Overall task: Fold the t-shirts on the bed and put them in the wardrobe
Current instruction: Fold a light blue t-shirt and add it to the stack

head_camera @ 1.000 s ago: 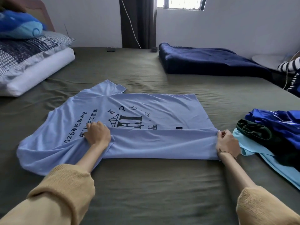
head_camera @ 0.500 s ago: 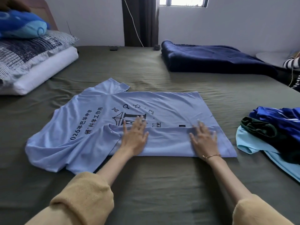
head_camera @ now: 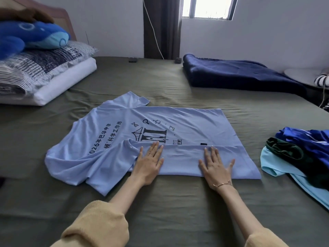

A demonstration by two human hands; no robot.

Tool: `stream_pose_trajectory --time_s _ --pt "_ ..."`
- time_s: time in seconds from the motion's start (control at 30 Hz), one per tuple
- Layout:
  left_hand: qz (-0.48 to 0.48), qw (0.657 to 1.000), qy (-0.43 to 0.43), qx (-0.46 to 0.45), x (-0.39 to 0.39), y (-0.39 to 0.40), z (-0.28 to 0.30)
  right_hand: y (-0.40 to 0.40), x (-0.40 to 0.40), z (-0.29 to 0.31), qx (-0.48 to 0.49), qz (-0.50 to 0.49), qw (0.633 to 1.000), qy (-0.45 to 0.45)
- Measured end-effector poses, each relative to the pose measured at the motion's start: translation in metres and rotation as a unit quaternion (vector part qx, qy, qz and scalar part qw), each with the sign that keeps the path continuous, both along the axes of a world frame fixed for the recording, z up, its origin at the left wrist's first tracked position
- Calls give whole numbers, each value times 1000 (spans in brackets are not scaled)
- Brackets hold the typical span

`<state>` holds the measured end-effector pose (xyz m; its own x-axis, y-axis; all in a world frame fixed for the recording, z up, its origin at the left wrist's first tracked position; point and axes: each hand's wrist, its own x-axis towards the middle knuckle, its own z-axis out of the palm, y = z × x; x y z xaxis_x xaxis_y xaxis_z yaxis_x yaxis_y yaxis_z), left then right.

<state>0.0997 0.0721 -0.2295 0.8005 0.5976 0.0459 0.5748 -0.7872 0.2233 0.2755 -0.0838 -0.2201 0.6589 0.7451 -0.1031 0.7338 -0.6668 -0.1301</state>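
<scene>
A light blue t-shirt (head_camera: 187, 125) with a black print lies flat on the olive bed (head_camera: 169, 207), collar end to the left. Its near long edge is folded over onto the print. My left hand (head_camera: 149, 162) rests flat, fingers spread, on the left part of that folded strip. My right hand (head_camera: 216, 165) lies flat on the strip's right part. Neither hand grips cloth. A heap of unfolded clothes (head_camera: 302, 157) sits at the right: royal blue, dark green and pale turquoise pieces. No wardrobe is in view.
Stacked pillows (head_camera: 44, 75) with a blue plush toy (head_camera: 32, 36) fill the far left. A folded navy blanket (head_camera: 240, 75) lies at the far right of the bed. A curtain, a cable and a window stand behind. Bare sheet spreads between me and the shirt.
A second ago both hands pinched the shirt's near edge at its ends. They let go and now lie flat on the folded strip, closer together.
</scene>
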Motion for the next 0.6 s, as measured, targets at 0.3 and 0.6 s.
stream_pose_trajectory --time_s 0.3,0.6 --pt "101 979 -149 98 -101 38 18 77 -101 14 147 155 975 61" --pt "223 930 -245 -160 -214 104 21 149 -160 34 130 -3 967 219"
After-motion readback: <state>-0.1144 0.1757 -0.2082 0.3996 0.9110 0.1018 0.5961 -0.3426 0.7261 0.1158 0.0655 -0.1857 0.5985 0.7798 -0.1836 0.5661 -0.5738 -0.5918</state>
